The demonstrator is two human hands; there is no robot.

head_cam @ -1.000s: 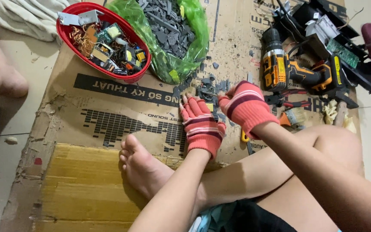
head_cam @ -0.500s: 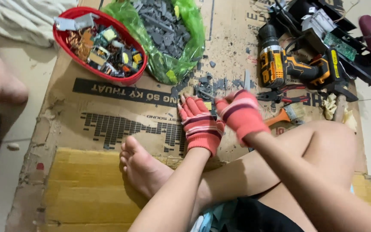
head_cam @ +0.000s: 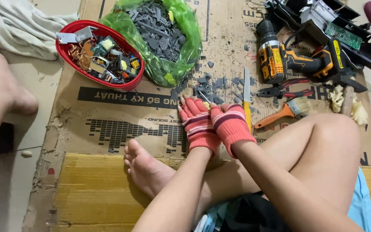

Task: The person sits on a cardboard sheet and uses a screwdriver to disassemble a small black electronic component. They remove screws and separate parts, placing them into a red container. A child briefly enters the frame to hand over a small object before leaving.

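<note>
A small part [head_cam: 205, 104], yellowish and mostly hidden, sits pinched between the two gloved hands where their fingertips meet; a thin metal pin or wire seems to stick out from it toward the upper left, though the view is too poor to be sure. The left hand [head_cam: 199, 124] wears a red striped fingerless glove and its fingers curl in against the part. The right hand [head_cam: 230, 125], in a matching glove, presses close beside it, knuckles touching the left, fingers folded down on the same piece.

Just beyond the fingertips lies a scatter of dark grey chips [head_cam: 213, 83] on the cardboard sheet [head_cam: 121, 129]. Just right of the right hand a yellow-handled knife [head_cam: 247, 96] lies with its blade pointing away. Further right are an orange-handled brush [head_cam: 280, 114], red-handled pliers [head_cam: 282, 91] and a yellow and black cordless drill [head_cam: 280, 60]. Beyond the chips, a green plastic bag [head_cam: 164, 38] holds more grey pieces. To the upper left of the grip a red bowl [head_cam: 97, 53] holds mixed electronic components. The person's bare foot [head_cam: 147, 169] rests near the left wrist.
</note>
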